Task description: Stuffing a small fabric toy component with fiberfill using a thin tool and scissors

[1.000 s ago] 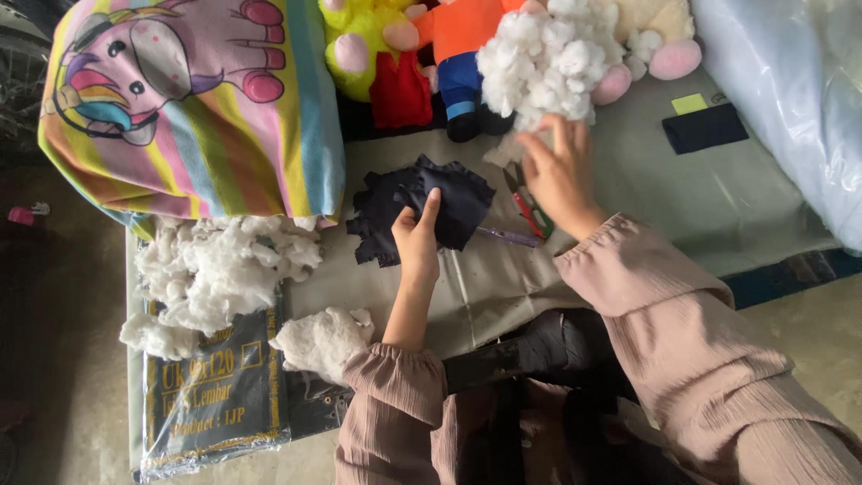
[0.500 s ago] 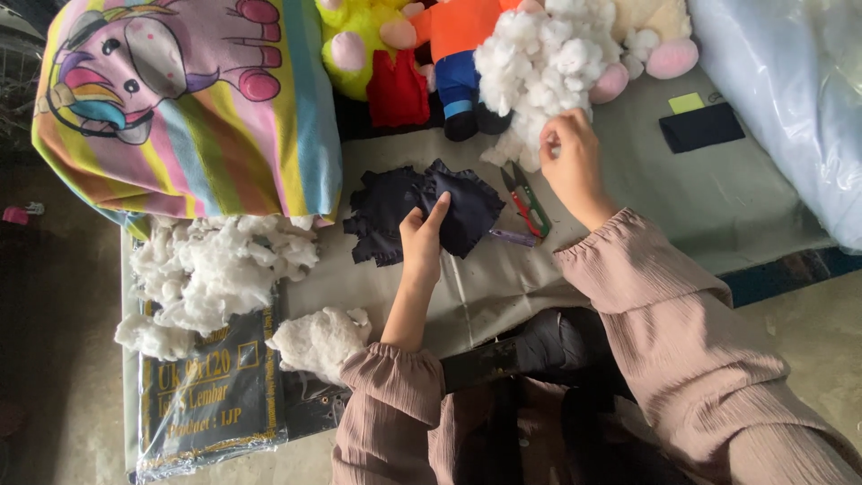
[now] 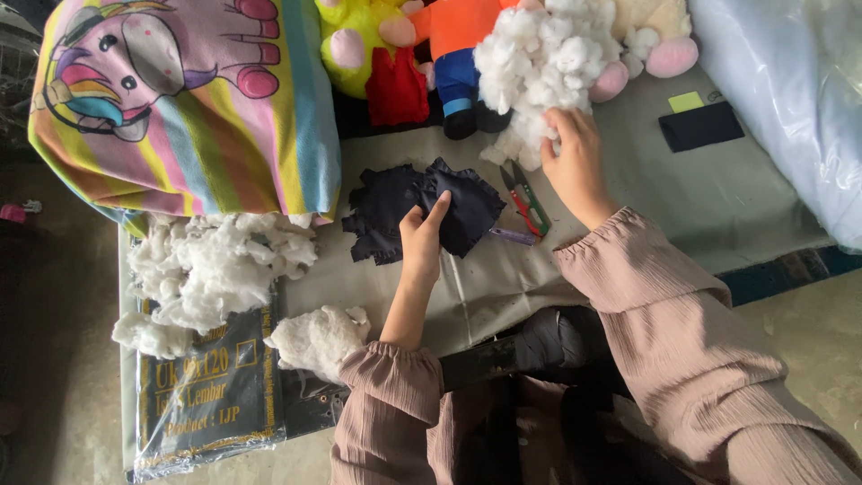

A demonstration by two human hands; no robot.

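My left hand [image 3: 420, 241] pinches the edge of a dark navy fabric piece [image 3: 467, 207] lying on the grey table cover [image 3: 628, 180]. My right hand [image 3: 573, 157] is sunk into a big heap of white stuffing fibre [image 3: 539, 54] at the back of the table, with the fingers curled into the fluff. Small red and green snips [image 3: 525, 199] lie between my two hands, beside the fabric.
A striped pillow with a cartoon unicorn [image 3: 189, 99] sits at the back left. Plush toys [image 3: 422, 45] line the back edge. Loose stuffing [image 3: 215, 269] lies on a black plastic packet [image 3: 211, 395] at the left. A clear plastic bag [image 3: 790, 99] fills the right.
My right hand has reached a little further up into the stuffing heap. My left hand stays on the dark fabric.
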